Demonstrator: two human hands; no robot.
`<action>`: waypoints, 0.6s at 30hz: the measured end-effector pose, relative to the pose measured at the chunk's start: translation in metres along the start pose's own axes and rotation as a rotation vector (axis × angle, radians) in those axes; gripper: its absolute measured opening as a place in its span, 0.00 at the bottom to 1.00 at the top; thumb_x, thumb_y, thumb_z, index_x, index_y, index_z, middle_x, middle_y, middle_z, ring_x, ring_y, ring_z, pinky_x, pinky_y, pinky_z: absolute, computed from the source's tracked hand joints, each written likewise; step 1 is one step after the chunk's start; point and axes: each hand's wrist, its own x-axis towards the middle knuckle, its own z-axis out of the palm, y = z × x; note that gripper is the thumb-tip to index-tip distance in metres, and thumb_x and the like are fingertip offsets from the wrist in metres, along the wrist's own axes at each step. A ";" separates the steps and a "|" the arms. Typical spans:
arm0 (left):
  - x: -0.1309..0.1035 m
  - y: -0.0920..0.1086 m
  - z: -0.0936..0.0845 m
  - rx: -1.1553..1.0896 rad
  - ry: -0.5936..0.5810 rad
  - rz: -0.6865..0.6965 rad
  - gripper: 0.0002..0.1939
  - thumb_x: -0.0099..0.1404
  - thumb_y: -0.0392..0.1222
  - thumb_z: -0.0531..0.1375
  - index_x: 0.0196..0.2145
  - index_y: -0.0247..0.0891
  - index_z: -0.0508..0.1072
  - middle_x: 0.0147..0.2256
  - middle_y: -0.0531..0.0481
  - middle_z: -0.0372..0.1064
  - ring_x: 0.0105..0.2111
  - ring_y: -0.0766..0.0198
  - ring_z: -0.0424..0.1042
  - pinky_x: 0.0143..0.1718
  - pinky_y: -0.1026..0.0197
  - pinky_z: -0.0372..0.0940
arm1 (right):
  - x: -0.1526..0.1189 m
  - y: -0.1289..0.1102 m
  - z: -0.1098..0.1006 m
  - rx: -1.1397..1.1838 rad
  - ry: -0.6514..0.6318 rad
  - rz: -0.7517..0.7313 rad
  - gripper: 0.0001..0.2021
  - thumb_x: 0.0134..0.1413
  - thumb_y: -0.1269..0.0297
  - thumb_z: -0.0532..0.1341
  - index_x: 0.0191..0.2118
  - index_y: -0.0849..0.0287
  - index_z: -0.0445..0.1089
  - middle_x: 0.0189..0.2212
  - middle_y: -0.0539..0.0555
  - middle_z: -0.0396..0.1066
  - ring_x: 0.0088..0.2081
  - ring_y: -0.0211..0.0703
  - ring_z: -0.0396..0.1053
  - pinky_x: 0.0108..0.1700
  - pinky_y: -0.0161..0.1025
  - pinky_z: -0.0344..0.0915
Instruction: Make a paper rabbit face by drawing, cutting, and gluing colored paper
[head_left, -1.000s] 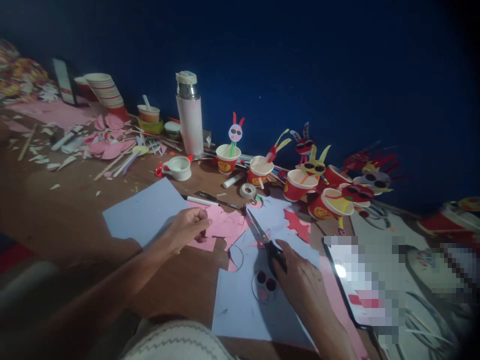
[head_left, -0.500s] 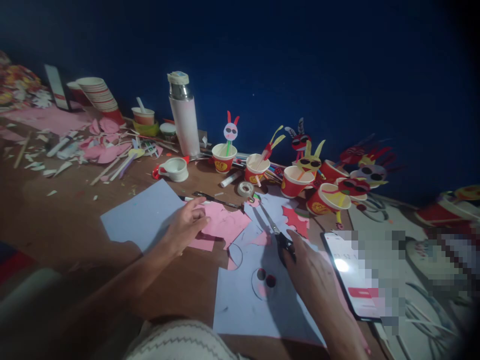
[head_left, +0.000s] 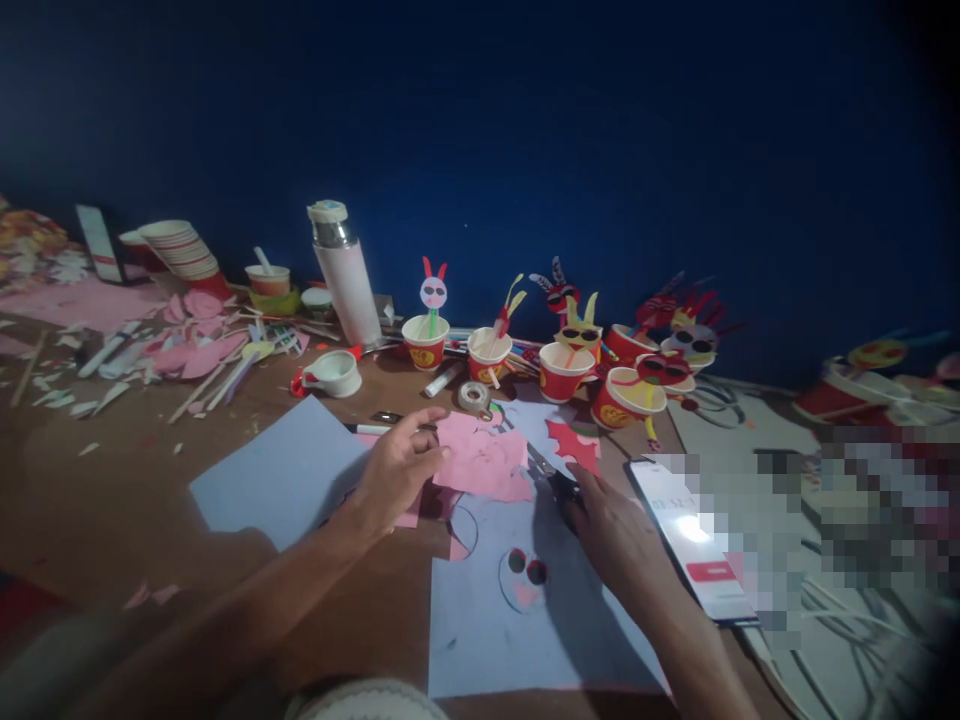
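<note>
Pink paper sits farther right in the head view than half a second ago, drawn by the left hand toward the scissors. That brings sheet and blades close together, apparently within cutting reach; whether they touch, I cannot tell. The left hand pinches the paper's left edge between thumb and fingers; the right hand grasps the scissors by their black handles. Their long axis runs diagonally, handles toward the lower right, blades pointing forward and left, along the paper's right edge. How far the blades are parted is unclear. Beneath lies a pale sheet bearing a round face, nearer the person.
</note>
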 end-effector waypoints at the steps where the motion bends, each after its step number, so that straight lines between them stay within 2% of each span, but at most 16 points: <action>1: 0.002 0.001 0.002 0.004 -0.010 0.012 0.23 0.55 0.38 0.59 0.50 0.35 0.60 0.22 0.59 0.58 0.21 0.72 0.55 0.24 0.68 0.51 | 0.001 0.001 0.000 -0.002 0.004 0.018 0.20 0.53 0.71 0.56 0.53 0.63 0.60 0.39 0.62 0.73 0.39 0.55 0.72 0.37 0.44 0.63; 4: 0.010 0.004 0.007 0.027 -0.052 0.060 0.23 0.56 0.39 0.58 0.50 0.36 0.59 0.23 0.57 0.60 0.21 0.72 0.57 0.23 0.68 0.52 | 0.003 0.002 -0.002 0.006 0.007 0.050 0.16 0.52 0.72 0.57 0.49 0.63 0.65 0.36 0.62 0.73 0.36 0.56 0.72 0.35 0.44 0.62; 9: 0.023 0.009 0.016 0.095 -0.083 0.151 0.22 0.57 0.37 0.57 0.49 0.35 0.59 0.22 0.59 0.59 0.20 0.72 0.56 0.22 0.69 0.52 | 0.003 0.000 -0.005 0.065 -0.006 0.041 0.08 0.49 0.72 0.58 0.35 0.59 0.72 0.32 0.61 0.73 0.36 0.57 0.71 0.36 0.45 0.60; 15: 0.030 0.007 0.024 0.064 -0.125 0.185 0.21 0.58 0.38 0.57 0.49 0.38 0.59 0.26 0.56 0.64 0.22 0.71 0.60 0.23 0.69 0.54 | 0.003 0.007 -0.010 0.236 -0.016 0.029 0.10 0.49 0.70 0.57 0.37 0.59 0.73 0.33 0.60 0.73 0.35 0.54 0.71 0.35 0.42 0.60; 18: 0.029 0.007 0.027 0.025 -0.110 0.207 0.20 0.59 0.38 0.57 0.49 0.38 0.59 0.26 0.56 0.63 0.24 0.71 0.62 0.26 0.68 0.56 | 0.000 0.005 -0.019 0.343 0.029 0.053 0.13 0.55 0.65 0.52 0.41 0.59 0.71 0.34 0.58 0.73 0.35 0.50 0.71 0.34 0.40 0.61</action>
